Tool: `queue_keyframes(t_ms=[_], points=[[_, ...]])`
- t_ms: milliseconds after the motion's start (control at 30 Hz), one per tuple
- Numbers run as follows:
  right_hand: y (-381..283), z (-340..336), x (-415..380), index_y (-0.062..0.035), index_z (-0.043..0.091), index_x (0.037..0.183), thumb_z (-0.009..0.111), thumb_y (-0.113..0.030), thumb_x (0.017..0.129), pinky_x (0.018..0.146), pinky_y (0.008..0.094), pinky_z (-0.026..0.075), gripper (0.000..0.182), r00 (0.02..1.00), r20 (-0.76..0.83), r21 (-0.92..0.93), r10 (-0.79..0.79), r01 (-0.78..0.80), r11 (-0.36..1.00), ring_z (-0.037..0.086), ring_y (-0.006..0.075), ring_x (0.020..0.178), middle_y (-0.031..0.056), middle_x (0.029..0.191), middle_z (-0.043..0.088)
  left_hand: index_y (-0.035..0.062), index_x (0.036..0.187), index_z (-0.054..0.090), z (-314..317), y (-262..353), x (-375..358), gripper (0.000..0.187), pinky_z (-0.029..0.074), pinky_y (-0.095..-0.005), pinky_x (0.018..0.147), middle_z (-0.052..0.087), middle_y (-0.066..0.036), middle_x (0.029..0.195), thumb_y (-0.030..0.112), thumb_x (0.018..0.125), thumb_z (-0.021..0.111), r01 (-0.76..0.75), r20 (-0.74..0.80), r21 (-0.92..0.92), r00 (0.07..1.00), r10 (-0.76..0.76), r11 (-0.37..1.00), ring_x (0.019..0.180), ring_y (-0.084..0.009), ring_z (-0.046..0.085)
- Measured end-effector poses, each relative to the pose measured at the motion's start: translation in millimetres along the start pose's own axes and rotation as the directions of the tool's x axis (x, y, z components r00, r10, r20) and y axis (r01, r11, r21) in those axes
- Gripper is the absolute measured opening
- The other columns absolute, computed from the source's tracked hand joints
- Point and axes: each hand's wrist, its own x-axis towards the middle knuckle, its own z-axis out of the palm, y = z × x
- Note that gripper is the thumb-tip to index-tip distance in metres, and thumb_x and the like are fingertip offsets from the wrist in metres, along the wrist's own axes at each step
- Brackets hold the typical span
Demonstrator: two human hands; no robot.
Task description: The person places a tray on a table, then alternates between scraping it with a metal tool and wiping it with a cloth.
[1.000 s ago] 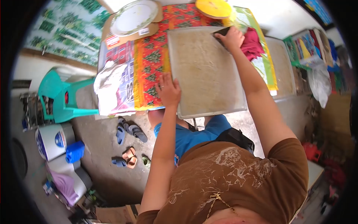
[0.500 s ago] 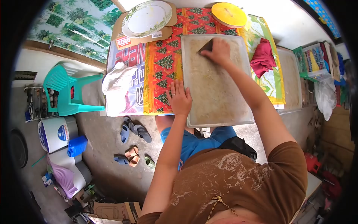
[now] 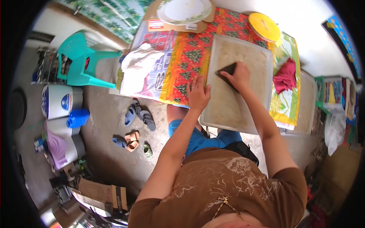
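Note:
A large rectangular tray [image 3: 232, 110] with a pale rim and a stained, brownish surface lies on the table, its near end jutting past the edge over my lap. My right hand [image 3: 241, 77] is closed around a dark flat scraper [image 3: 227, 71], which rests against the tray's middle; fingers and palm hide part of it. At the tray's left rim, my left hand [image 3: 198, 95] lies flat with fingers stretched, wearing a ring, on the red cloth with printed trees [image 3: 190, 57].
A white plate [image 3: 184, 9] on cardboard and a round yellow object [image 3: 264, 26] stand at the back. A white cloth [image 3: 138, 66] lies left, a dark red cloth [image 3: 285, 76] right. A green chair [image 3: 81, 57] and several slippers [image 3: 146, 118] are on the left.
My right hand has drawn the scraper from the tray's far end toward me, to its middle. My left hand stays by the left rim. The view has swung, shifting the table right.

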Motion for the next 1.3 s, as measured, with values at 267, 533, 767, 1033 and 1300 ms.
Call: queue_keyframes(t_ms=[267, 533, 767, 1033, 1300], points=[[22.3, -24.9, -30.0, 0.0056, 0.053, 0.107, 0.076, -0.06, 0.073, 0.088, 0.052, 0.044, 0.077, 0.97, -0.092, 0.083, 0.226, -0.219, 0.972, 0.055, 0.0446, 0.101, 0.0257, 0.103, 0.061, 0.015, 0.149, 0.037, -59.9, -94.4, 83.7, 0.072, 0.016, -0.0719, 0.109, 0.028, -0.02, 0.156, 0.047, 0.089, 0.06, 0.41, -0.208, 0.176, 0.904, -0.373, 0.895, 0.147, -0.0423, 0.016], [30.3, -12.3, -60.1, 0.0059, 0.055, 0.111, 0.075, -0.06, 0.074, 0.089, 0.0492, 0.043, 0.078, 0.962, -0.019, -0.015, 0.271, -0.271, 0.962, 0.056, 0.042, 0.102, 0.0235, 0.105, 0.062, 0.0187, 0.147, 0.04, -108.0, -175.5, 154.8, 0.084, 0.024, -0.0761, 0.102, 0.03, -0.018, 0.155, 0.057, 0.078, 0.067, 0.779, -0.224, 0.268, 0.623, -0.75, 0.567, 0.145, -0.0455, 0.019], [36.8, -3.9, -61.5, 0.0042, 0.055, 0.112, 0.076, -0.058, 0.074, 0.09, 0.0478, 0.043, 0.076, 0.966, -0.038, 0.011, 0.254, -0.254, 0.967, 0.054, 0.0401, 0.103, 0.0212, 0.105, 0.061, 0.0097, 0.117, 0.061, -116.7, -232.5, 203.9, 0.046, 0.045, -0.0551, 0.096, 0.059, -0.019, 0.121, 0.022, 0.073, 0.066, 0.576, -0.326, 0.112, 0.791, -0.517, 0.81, 0.116, -0.0398, 0.054], [34.8, -4.1, -63.8, 0.0038, 0.054, 0.114, 0.075, -0.06, 0.074, 0.09, 0.0494, 0.041, 0.078, 0.966, -0.03, -0.007, 0.258, -0.258, 0.966, 0.053, 0.0393, 0.103, 0.0199, 0.107, 0.058, 0.0069, 0.108, 0.065, -137.9, -209.6, 349.7, 0.039, 0.048, -0.0452, 0.093, 0.06, -0.021, 0.109, 0.013, 0.07, 0.068, 0.293, -0.508, -0.041, 0.817, -0.272, 0.955, 0.103, -0.0397, 0.06], [32.7, -6.5, -63.5, 0.0034, 0.054, 0.118, 0.074, -0.06, 0.074, 0.09, 0.049, 0.039, 0.08, 0.957, 0.012, 0.025, 0.289, -0.289, 0.957, 0.051, 0.0379, 0.104, 0.0189, 0.11, 0.056, 0.0059, 0.116, 0.058, -114.6, -156.3, 442.1, 0.047, 0.047, -0.0441, 0.097, 0.052, -0.022, 0.121, 0.007, 0.07, 0.07, 0.213, -0.536, -0.071, 0.816, -0.217, 0.975, 0.11, -0.0394, 0.056]])
